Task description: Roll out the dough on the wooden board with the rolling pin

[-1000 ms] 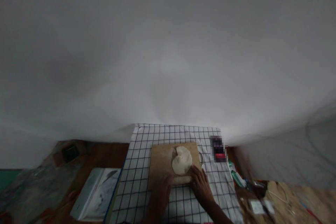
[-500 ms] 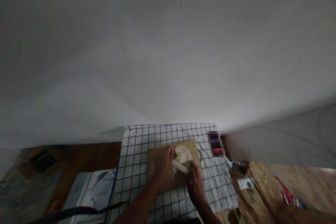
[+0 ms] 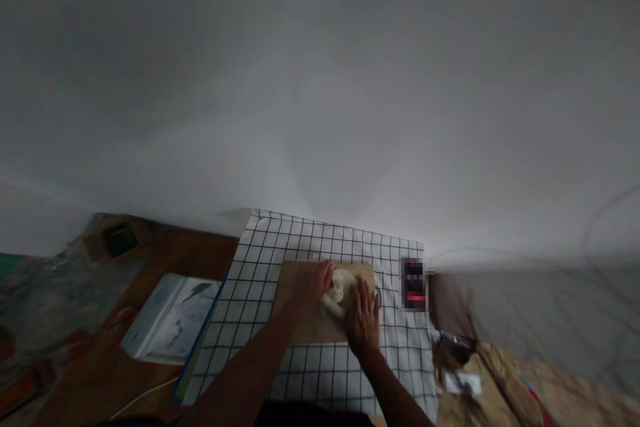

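A pale round of dough (image 3: 342,284) lies on a wooden cutting board (image 3: 307,328), its surface uneven. Across its near side runs a light rolling pin (image 3: 332,307), slanting down to the right. My left hand (image 3: 318,280) is closed at the pin's left end, beside the dough's left edge; its grip is partly hidden. Over the pin's right end lies my right hand (image 3: 363,317), its fingers stretched forward and slightly apart along the dough's right side. That hand covers this end of the pin.
A white checked cloth (image 3: 315,370) covers the table under the board. A pixelated dark item (image 3: 414,285) sits at its right edge. An open book (image 3: 173,319) lies to the left, below the table. A pale wall (image 3: 350,113) rises behind; clutter (image 3: 463,360) lies on the right.
The view has shifted and tilted. The right hand's fingers, earlier bent around the pin's end, now stretch forward over the dough's side. The left hand remains at the pin's left end.
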A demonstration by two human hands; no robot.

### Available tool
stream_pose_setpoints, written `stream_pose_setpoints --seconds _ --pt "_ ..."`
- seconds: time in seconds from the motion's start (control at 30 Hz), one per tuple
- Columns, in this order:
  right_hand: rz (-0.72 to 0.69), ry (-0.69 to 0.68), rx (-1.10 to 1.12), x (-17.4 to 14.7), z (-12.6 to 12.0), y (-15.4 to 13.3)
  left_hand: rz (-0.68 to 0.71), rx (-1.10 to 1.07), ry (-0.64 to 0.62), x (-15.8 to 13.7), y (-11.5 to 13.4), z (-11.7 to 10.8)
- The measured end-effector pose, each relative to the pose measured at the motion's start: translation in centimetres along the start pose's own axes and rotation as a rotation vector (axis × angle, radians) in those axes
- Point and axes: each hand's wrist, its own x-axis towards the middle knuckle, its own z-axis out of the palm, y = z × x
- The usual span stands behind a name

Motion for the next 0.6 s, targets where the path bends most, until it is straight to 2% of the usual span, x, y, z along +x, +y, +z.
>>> stream_pose_setpoints --seconds 0.2,0.4,0.6 --pt "0.028 0.03 0.063 0.0 0.4 0.1 -0.042 0.082 -0.05 0.5 0.3 0.8" --pt "0.059 -0.01 0.123 -0.1 0.5 -0.1 0.099 0.146 0.064 0.9 0.1 0.4" --pt "0.107 -0.049 0.163 -0.1 0.2 -0.7 0.102 0.117 0.057 1.4 -0.5 0.4"
